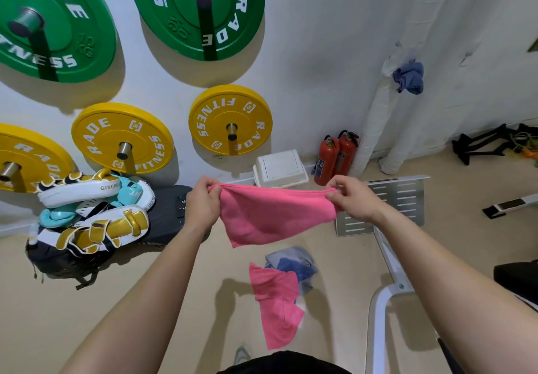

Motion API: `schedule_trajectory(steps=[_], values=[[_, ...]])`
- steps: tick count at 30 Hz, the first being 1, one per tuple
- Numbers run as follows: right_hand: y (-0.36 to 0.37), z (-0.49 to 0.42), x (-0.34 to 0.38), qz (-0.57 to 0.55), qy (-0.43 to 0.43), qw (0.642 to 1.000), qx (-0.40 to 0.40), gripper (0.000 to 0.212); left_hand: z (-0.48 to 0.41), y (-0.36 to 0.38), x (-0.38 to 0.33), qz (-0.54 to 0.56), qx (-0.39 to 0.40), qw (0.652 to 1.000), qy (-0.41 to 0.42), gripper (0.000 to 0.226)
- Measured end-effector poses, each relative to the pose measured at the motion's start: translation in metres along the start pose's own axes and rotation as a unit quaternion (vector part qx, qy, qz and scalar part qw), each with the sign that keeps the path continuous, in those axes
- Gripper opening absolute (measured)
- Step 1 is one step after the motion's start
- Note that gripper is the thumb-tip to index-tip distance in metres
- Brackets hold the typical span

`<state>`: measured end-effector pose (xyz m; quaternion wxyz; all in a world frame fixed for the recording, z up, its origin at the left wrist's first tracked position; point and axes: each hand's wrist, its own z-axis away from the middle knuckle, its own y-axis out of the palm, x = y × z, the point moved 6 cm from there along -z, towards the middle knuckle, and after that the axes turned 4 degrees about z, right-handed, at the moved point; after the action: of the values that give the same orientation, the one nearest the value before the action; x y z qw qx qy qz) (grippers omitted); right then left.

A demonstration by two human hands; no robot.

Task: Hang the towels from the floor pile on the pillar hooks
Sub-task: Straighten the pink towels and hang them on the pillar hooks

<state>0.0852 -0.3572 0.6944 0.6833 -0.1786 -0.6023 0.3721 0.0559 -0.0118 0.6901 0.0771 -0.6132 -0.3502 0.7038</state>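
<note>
Pink towel (270,213) between both hands, below "RADE FITNESS" plates (230,120).

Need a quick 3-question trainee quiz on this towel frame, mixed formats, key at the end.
1. True or false: both hands grip the pink towel along its top edge.
2. What colour is the towel already hanging on the pillar? A) pink B) blue C) grey
3. Fill in: the floor pile shows a pink, a blue and a ____ towel.

Key:
1. True: the left hand and the right hand pinch opposite corners, stretching it out.
2. B: the blue towel hangs near the pillar's top.
3. Grey.
</note>
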Motion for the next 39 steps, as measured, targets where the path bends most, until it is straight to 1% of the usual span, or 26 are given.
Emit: schedule_trajectory(steps=[1, 4, 5, 8, 12, 14, 18, 20, 21, 23, 25, 27, 29, 30, 32, 34, 36, 39], values=[[0.001, 0.000, 0.002, 0.004, -0.006, 1.000, -0.009, 0.007, -0.001, 0.000, 0.003, -0.007, 0.001, 1.000, -0.002, 0.010], [-0.009, 0.001, 0.003, 0.015, -0.005, 0.994, -0.105, 0.004, 0.004, 0.004, 0.005, -0.014, 0.037, 0.999, 0.011, 0.009], [-0.010, 0.001, 0.002, 0.006, 0.004, 0.992, -0.123, 0.005, 0.005, 0.006, 0.005, -0.013, 0.042, 0.999, 0.018, 0.009], [-0.009, 0.002, -0.003, -0.006, 0.027, 0.989, -0.148, 0.006, 0.008, 0.008, 0.003, -0.009, 0.033, 0.999, 0.034, 0.010], [-0.006, 0.006, -0.014, -0.010, 0.054, 0.983, -0.176, 0.007, 0.011, 0.010, 0.003, 0.011, 0.013, 0.999, 0.027, 0.015], [-0.002, 0.010, -0.022, -0.024, 0.076, 0.978, -0.192, 0.012, 0.013, 0.009, 0.003, 0.025, 0.001, 1.000, 0.018, 0.014], [0.007, 0.029, -0.027, -0.061, 0.101, 0.962, -0.248, 0.019, 0.021, 0.011, 0.005, 0.056, -0.017, 0.998, -0.012, 0.013], [0.023, 0.037, -0.027, -0.099, 0.121, 0.958, -0.241, 0.019, 0.031, 0.018, 0.008, 0.077, -0.020, 0.996, -0.041, 0.015], [0.035, 0.040, -0.026, -0.121, 0.123, 0.960, -0.218, 0.017, 0.037, 0.025, 0.010, 0.085, -0.012, 0.995, -0.054, 0.014], [0.062, 0.044, -0.020, -0.165, 0.112, 0.966, -0.165, 0.017, 0.053, 0.043, 0.012, 0.107, 0.025, 0.991, -0.071, 0.012], [0.085, 0.051, -0.010, -0.194, 0.097, 0.968, -0.127, 0.011, 0.070, 0.061, 0.014, 0.134, 0.066, 0.985, -0.082, 0.016], [0.100, 0.057, 0.003, -0.205, 0.086, 0.969, -0.111, 0.012, 0.085, 0.077, 0.014, 0.165, 0.100, 0.977, -0.090, 0.017], [0.111, 0.061, 0.011, -0.207, 0.067, 0.972, -0.095, 0.008, 0.100, 0.087, 0.008, 0.197, 0.125, 0.968, -0.094, 0.016], [0.115, 0.062, 0.014, -0.209, 0.056, 0.972, -0.088, 0.007, 0.106, 0.090, 0.005, 0.207, 0.136, 0.964, -0.093, 0.014], [0.118, 0.065, 0.018, -0.208, 0.044, 0.974, -0.084, 0.014, 0.116, 0.093, 0.001, 0.213, 0.146, 0.963, -0.080, 0.009], [0.120, 0.068, 0.019, -0.209, 0.043, 0.973, -0.083, 0.018, 0.122, 0.093, -0.001, 0.214, 0.160, 0.961, -0.067, 0.013], [0.121, 0.070, 0.018, -0.216, 0.044, 0.972, -0.080, 0.016, 0.126, 0.091, -0.003, 0.216, 0.174, 0.959, -0.062, 0.018], [0.119, 0.070, 0.015, -0.219, 0.047, 0.971, -0.087, 0.009, 0.127, 0.086, -0.002, 0.206, 0.151, 0.966, -0.043, 0.016]])
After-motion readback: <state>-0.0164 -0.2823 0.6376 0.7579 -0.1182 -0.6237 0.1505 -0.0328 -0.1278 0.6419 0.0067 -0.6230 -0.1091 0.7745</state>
